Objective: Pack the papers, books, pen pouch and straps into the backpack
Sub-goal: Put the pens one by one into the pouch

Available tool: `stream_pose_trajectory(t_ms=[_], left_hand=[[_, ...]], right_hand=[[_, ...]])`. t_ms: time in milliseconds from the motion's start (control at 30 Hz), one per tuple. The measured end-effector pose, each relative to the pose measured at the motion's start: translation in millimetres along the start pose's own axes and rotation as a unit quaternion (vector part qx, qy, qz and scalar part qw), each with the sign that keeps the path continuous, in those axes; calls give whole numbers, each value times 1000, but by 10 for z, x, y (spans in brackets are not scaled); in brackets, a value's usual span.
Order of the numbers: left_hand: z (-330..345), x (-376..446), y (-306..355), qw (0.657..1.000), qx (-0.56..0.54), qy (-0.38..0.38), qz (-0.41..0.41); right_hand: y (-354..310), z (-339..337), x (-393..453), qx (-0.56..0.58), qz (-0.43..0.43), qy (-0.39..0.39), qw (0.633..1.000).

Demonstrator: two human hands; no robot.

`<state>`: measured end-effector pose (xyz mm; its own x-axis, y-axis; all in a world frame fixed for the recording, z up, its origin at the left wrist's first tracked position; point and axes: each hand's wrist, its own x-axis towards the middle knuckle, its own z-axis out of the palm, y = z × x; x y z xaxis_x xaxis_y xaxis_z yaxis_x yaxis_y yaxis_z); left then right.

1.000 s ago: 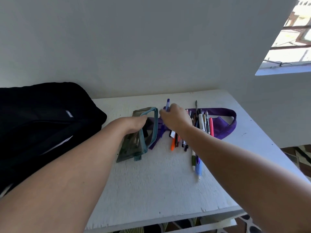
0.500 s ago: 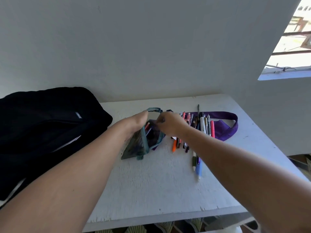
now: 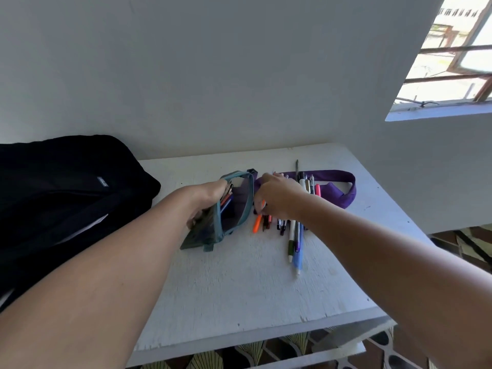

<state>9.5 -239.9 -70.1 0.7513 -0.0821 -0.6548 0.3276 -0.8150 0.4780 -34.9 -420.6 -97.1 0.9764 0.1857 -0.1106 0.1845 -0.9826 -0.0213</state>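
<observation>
Teal-edged and held open at the mouth, the pouch [image 3: 223, 211] lay near the middle of the white table [image 3: 239, 283] as the left hand [image 3: 210, 198] gripped its near rim, fingers curled round the fabric. Half a second before, the right hand [image 3: 277, 198] had been at the pouch's mouth; now it had swung back to the row of pens [image 3: 294, 235] just beside the pouch, its fingers bent down over an orange pen [image 3: 257, 225]. Whether they had already pinched that pen could not be told, since the knuckles hid the tips. A few pens [image 3: 226, 199] already stood inside the pouch, red and blue barrels showing through the opening.

Most of the pens remained loose on the table, several lying across a purple strap [image 3: 343, 190] that curved away toward the far right. The black backpack [image 3: 66, 187] sat at the table's left end, well apart from the hands, with a pale edge showing at its opening that may have been paper.

Judged from this, the work was in a feeding cycle: one pen dropped in, the hand returning for another. The pouch appeared far from ready, and neither it nor the strap had yet gone into the backpack.
</observation>
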Motion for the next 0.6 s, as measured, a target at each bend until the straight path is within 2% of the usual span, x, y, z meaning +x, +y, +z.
stream_pose_trajectory(t_ms=[133,200,267,367,467,533,600], left_hand=[[-24,70,-69,1000,1,-6,-3],[-24,82,-85,1000,-1,-3,6],[-21,67,-88,1000,0,3,13],[-11,39,-102,1000,-7,6,26],[-4,46,-127,999,-15,25,34],[-11,65,-139,999,-24,30,34],[-15,77,-137,998,-33,31,40]], right_hand=[[-3,-55,-51,72,-32,71,994],[-39,-45,-56,127,-44,145,980],[-111,-59,-70,182,-40,247,951],[-224,-121,-70,274,-6,398,875],[-303,-208,-5,401,59,492,770],[-385,-204,74,494,144,474,714],[-482,-99,131,568,236,398,680]])
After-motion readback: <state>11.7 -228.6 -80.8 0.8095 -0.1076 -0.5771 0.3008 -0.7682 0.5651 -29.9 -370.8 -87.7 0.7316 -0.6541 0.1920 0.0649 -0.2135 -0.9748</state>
